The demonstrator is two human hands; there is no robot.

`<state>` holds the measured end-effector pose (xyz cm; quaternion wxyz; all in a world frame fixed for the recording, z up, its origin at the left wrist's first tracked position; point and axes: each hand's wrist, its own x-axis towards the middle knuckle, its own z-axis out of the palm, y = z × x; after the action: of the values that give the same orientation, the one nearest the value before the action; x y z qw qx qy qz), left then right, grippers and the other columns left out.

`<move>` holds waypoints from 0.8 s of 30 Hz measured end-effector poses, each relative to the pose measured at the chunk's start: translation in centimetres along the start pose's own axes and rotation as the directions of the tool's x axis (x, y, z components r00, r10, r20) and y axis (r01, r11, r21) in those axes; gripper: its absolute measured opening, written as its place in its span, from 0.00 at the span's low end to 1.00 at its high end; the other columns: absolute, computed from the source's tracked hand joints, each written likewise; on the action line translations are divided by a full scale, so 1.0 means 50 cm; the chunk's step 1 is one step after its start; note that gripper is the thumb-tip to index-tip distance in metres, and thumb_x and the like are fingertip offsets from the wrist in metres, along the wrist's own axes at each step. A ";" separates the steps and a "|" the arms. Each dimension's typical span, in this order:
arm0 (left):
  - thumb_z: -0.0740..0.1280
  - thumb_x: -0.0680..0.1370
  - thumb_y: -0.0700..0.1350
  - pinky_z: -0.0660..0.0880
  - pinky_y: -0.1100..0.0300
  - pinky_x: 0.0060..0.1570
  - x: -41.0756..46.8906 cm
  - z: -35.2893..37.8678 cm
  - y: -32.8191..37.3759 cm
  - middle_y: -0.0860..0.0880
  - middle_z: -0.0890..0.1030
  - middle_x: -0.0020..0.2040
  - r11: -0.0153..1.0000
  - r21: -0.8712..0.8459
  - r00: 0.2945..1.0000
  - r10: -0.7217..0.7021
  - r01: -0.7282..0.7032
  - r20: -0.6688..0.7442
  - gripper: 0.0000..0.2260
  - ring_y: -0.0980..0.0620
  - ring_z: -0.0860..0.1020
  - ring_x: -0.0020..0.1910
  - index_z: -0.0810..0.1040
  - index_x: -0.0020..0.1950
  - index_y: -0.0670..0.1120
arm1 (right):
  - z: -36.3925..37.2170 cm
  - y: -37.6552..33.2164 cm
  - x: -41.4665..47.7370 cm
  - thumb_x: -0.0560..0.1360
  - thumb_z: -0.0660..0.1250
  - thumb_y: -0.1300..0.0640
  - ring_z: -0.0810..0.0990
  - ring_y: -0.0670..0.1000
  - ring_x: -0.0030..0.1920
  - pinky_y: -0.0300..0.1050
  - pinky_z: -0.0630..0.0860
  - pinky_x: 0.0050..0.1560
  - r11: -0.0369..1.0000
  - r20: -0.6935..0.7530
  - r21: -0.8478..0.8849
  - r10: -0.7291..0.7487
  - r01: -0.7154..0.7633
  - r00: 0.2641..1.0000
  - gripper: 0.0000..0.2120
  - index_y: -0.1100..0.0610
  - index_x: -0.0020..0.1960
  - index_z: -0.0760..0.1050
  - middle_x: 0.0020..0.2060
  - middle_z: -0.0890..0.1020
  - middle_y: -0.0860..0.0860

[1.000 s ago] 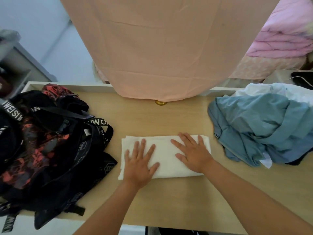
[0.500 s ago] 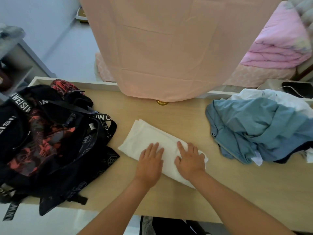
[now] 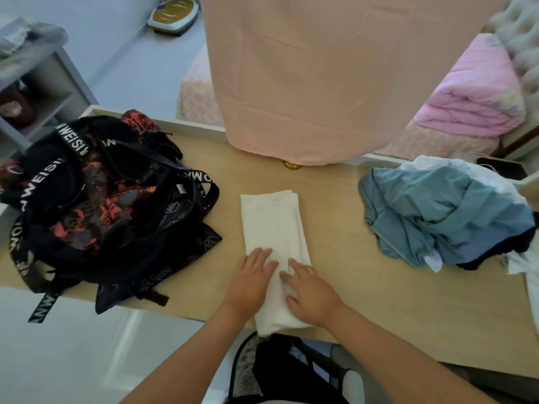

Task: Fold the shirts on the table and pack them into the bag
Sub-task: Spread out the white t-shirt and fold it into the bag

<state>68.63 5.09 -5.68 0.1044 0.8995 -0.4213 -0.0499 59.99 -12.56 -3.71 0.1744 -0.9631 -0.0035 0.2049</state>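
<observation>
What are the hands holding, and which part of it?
Nothing is gripped. The left hand and right hand lie flat on the near end of the folded white shirt, pressing it.

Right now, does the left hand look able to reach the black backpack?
Probably yes. The left hand lies flat on the folded white shirt, holding nothing. The black backpack sits to its left, with only a strip of bare table between them.
</observation>
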 end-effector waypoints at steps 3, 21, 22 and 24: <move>0.63 0.77 0.59 0.71 0.52 0.60 -0.075 0.020 -0.008 0.48 0.74 0.65 0.967 -0.132 0.976 0.216 -0.216 -0.015 0.19 0.47 0.71 0.65 0.73 0.64 0.50 | 0.008 -0.028 -0.006 0.81 0.58 0.47 0.54 0.57 0.77 0.50 0.59 0.76 0.999 0.033 -0.033 0.014 -0.013 0.999 0.30 0.51 0.80 0.55 0.80 0.49 0.52; 0.66 0.69 0.63 0.75 0.55 0.58 -0.092 -0.041 -0.045 0.52 0.69 0.68 0.940 -0.322 0.966 0.182 -0.116 0.186 0.32 0.51 0.72 0.62 0.70 0.70 0.52 | 0.035 -0.032 -0.044 0.77 0.66 0.51 0.51 0.51 0.79 0.56 0.59 0.75 0.969 0.081 -0.211 -0.115 0.129 0.990 0.41 0.51 0.81 0.45 0.80 0.50 0.50; 0.67 0.67 0.64 0.73 0.54 0.61 -0.100 -0.030 -0.049 0.49 0.68 0.69 0.950 -0.236 0.950 0.250 -0.204 0.185 0.36 0.50 0.69 0.65 0.67 0.71 0.51 | 0.031 -0.026 -0.040 0.77 0.65 0.49 0.50 0.50 0.80 0.56 0.59 0.75 0.970 0.080 -0.201 -0.123 0.137 0.989 0.40 0.50 0.81 0.47 0.80 0.49 0.50; 0.73 0.66 0.60 0.74 0.50 0.62 -0.119 -0.002 -0.055 0.45 0.70 0.68 0.943 -0.128 0.931 0.327 -0.308 0.165 0.37 0.44 0.69 0.68 0.66 0.71 0.50 | 0.030 -0.011 -0.035 0.76 0.65 0.44 0.48 0.49 0.80 0.55 0.57 0.76 0.969 0.106 -0.193 -0.136 0.154 0.985 0.41 0.49 0.81 0.46 0.81 0.46 0.49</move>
<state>66.87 11.39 -6.21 0.1167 0.8046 -0.5661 -0.1362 57.81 -11.66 -4.12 0.0908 -0.9624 -0.1025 0.2344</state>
